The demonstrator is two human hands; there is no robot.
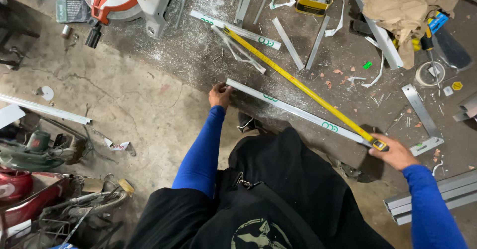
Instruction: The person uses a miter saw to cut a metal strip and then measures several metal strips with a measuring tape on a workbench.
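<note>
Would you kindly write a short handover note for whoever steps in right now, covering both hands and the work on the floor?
Left hand: gripping the near end of the long aluminium profile lying on the concrete floor.
Right hand: holding the tape measure case at the profile's other end.
Yellow tape blade: pulled out across the floor, angled away from the profile toward the scattered offcuts.
Mitre saw: on the floor, up left.
Done: tape extended. Left: blade not yet lined up along the profile; no mark visible.

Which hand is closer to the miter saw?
Left. The left hand grips the metal bar's near end below the miter saw; the right hand is far off.
</note>
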